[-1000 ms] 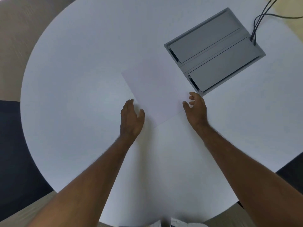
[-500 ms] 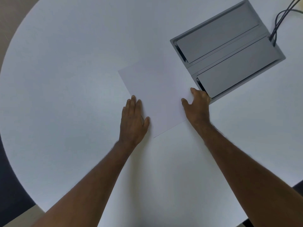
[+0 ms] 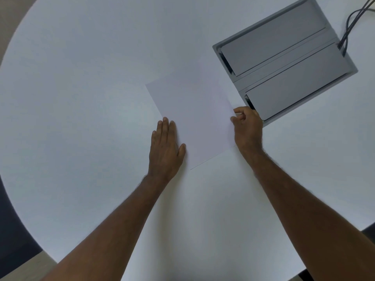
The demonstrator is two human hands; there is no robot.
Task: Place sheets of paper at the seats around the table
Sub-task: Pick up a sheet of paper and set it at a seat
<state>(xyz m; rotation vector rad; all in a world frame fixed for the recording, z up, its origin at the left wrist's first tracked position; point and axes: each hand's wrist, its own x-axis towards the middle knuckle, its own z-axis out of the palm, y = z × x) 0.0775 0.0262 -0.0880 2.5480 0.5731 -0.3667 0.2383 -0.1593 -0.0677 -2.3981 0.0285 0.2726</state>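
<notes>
Now pinning and pinching the sheet (image 3: 194, 116)

Left hand (image 3: 165, 148) newly flattened on its edge; right hand (image 3: 246, 126) now pinching its side; likely lifting next.

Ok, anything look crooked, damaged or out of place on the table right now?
Only the sheet of paper: it lies skewed, edges angled to the person, roughly parallel to the grey cable box. Left hand presses flat on one edge; right hand pinches the other. No creases or tears visible.

light: soft, even | shadows: faint | focus: sharp | edges: wide-angle curved
</notes>
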